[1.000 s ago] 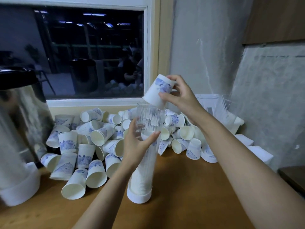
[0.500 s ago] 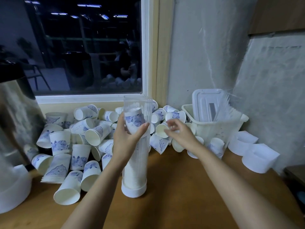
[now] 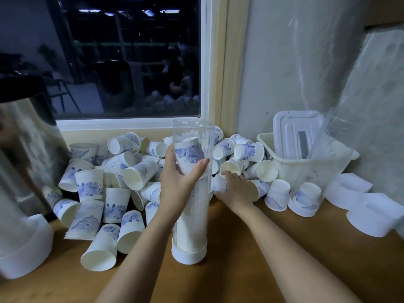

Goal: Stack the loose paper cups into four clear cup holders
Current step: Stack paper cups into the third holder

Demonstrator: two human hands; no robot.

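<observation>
Our right hand [image 3: 237, 190] had dropped onto one blue-printed loose cup [image 3: 219, 184], curling round it, left hand [image 3: 178, 178] gripped one clear, white-based holder [image 3: 189, 237].

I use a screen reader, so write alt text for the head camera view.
A person's left hand grips an upright clear cup holder, nearly full of stacked paper cups, on a wooden counter, while the right hand reaches into a pile of loose paper cups below a dark window.
</observation>
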